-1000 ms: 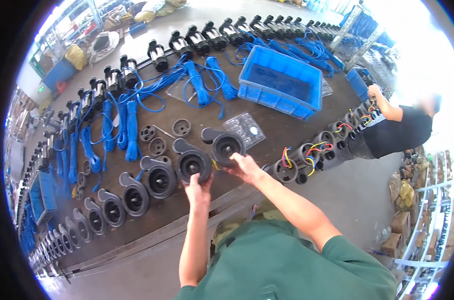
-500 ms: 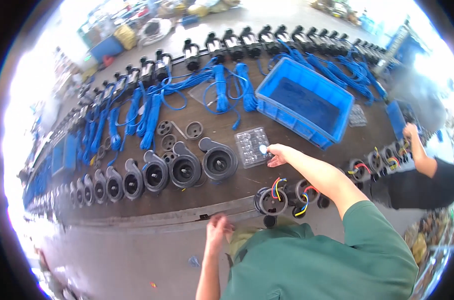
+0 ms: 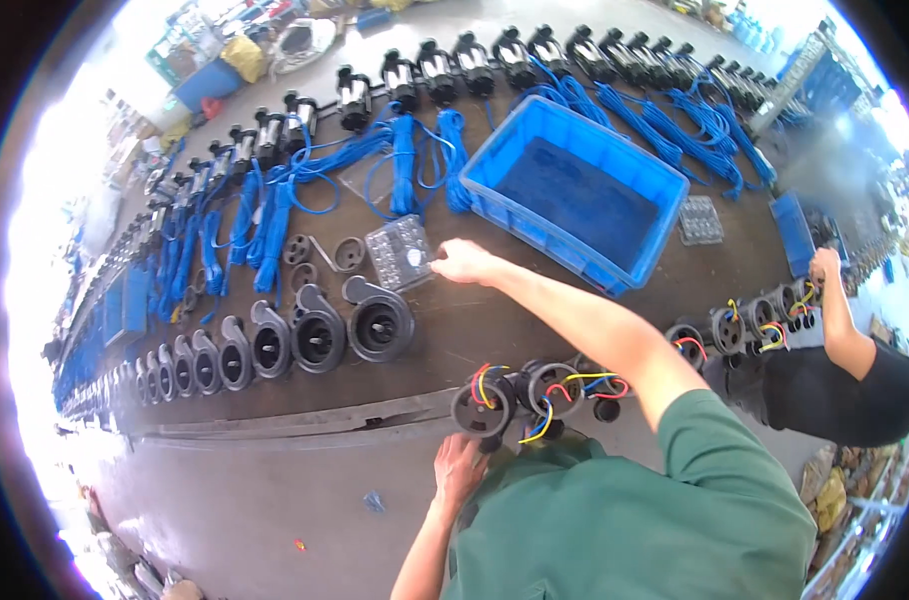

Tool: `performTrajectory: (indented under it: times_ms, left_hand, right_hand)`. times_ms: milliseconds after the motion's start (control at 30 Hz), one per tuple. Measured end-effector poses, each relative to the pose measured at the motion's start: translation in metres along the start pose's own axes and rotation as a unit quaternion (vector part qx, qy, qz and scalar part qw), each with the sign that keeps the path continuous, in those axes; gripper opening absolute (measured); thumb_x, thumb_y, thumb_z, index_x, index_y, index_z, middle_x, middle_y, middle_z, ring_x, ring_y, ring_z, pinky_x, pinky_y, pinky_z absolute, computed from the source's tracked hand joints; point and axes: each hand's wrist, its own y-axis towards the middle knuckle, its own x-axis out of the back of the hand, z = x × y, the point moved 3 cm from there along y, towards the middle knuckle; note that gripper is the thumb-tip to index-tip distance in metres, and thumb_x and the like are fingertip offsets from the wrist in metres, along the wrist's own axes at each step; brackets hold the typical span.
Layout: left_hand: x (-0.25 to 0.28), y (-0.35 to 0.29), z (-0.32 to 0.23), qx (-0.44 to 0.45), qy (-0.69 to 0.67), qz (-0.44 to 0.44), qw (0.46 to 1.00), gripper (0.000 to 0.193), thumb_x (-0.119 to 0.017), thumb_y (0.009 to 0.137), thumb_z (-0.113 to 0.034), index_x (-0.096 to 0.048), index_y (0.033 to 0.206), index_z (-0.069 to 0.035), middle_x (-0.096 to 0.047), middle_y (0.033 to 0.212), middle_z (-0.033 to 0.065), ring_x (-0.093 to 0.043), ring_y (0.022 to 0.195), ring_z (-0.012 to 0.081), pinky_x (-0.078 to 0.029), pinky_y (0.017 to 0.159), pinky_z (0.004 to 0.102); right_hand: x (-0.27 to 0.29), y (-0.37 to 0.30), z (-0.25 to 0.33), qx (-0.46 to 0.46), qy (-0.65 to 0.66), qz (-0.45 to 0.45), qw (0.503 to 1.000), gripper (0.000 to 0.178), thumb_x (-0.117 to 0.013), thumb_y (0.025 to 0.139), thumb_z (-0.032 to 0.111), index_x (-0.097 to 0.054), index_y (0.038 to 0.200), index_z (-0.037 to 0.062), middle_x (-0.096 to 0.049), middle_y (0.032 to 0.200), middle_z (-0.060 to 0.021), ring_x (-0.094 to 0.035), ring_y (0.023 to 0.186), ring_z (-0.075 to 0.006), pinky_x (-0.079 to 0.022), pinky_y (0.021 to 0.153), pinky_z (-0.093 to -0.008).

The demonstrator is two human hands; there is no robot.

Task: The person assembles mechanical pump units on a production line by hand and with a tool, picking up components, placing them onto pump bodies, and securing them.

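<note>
My right hand [image 3: 462, 262] reaches over the table with its fingers closed on the right edge of a clear plastic tray [image 3: 399, 252] with several small pockets. What lies in the pockets is too small to make out. At the table's front edge, my left hand [image 3: 459, 468] is curled against the underside of a round dark motor [image 3: 480, 410] with red, yellow and blue wires sticking out of its top. Its fingertips are partly hidden there. Another wired motor [image 3: 555, 388] stands just to the right. Left of the tray lie dark ring-shaped parts [image 3: 350, 254].
Black snail-shaped pump housings [image 3: 381, 325] line the front left. A blue crate [image 3: 575, 200] stands behind my right forearm, and a second clear tray [image 3: 701, 220] lies beside it. Blue cable bundles [image 3: 403, 165] and upright pumps [image 3: 399, 80] run along the back. A co-worker's hand [image 3: 826, 262] is at the right.
The view has shifted. My right hand has moved left and away, and the clear tray has slid with it. My left hand has come up to the motor at the table edge.
</note>
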Motion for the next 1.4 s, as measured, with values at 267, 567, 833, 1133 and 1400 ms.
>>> performTrajectory:
  times_ms: [267,567,833,1133,1400]
  left_hand:
    - [-0.029,0.032,0.010,-0.237,0.021,0.097,0.966,0.023,-0.075,0.074,-0.018,-0.070,0.094,-0.010,-0.064,0.100,0.0078,-0.060,0.102,0.0288,-0.049,0.087,0.0420]
    - [-0.025,0.036,0.026,-0.265,0.026,0.140,0.954,0.014,-0.064,0.079,-0.016,-0.070,0.091,-0.011,-0.064,0.108,0.0086,-0.059,0.109,0.0295,-0.049,0.093,0.0424]
    - [-0.029,0.028,0.024,-0.245,0.024,0.127,0.961,0.021,-0.070,0.068,-0.012,-0.067,0.089,-0.009,-0.061,0.097,0.0070,-0.058,0.101,0.0306,-0.050,0.085,0.0427]
    - [0.074,0.148,-0.031,-0.162,-0.046,0.040,0.985,0.032,-0.081,0.071,-0.019,-0.061,0.091,-0.003,-0.060,0.087,0.0146,-0.058,0.090,0.0358,-0.051,0.078,0.0452]
    - [0.078,0.194,-0.017,-0.013,-0.038,0.085,0.996,0.042,-0.082,0.076,-0.030,-0.064,0.102,-0.003,-0.064,0.097,0.0171,-0.064,0.093,0.0346,-0.052,0.084,0.0444]
  right_hand:
    - [0.136,-0.227,-0.055,-0.249,-0.320,-0.135,0.904,0.055,-0.063,0.091,0.048,-0.069,0.109,-0.0032,-0.073,0.104,-0.0238,-0.072,0.101,-0.0372,-0.059,0.083,-0.0499]
    - [0.229,-0.216,-0.252,-0.308,-0.019,-0.335,0.890,0.061,-0.065,0.089,0.026,-0.048,0.134,-0.0110,-0.063,0.127,-0.0328,-0.066,0.107,-0.0466,-0.053,0.096,-0.0458]
    - [0.183,-0.272,-0.052,0.074,-0.080,-0.601,0.792,0.022,-0.061,0.100,0.022,-0.061,0.101,0.0002,-0.065,0.093,-0.0112,-0.061,0.077,-0.0267,-0.050,0.072,-0.0398]
    - [-0.112,-0.367,-0.101,0.116,-0.180,-0.107,0.971,0.036,-0.071,0.083,0.015,-0.062,0.118,0.0111,-0.062,0.102,-0.0054,-0.069,0.082,-0.0269,-0.056,0.062,-0.0398]
    - [-0.163,-0.342,-0.152,0.019,-0.255,-0.170,0.952,0.019,-0.064,0.087,0.018,-0.062,0.106,0.0160,-0.063,0.097,-0.0065,-0.068,0.067,-0.0291,-0.057,0.056,-0.0436]
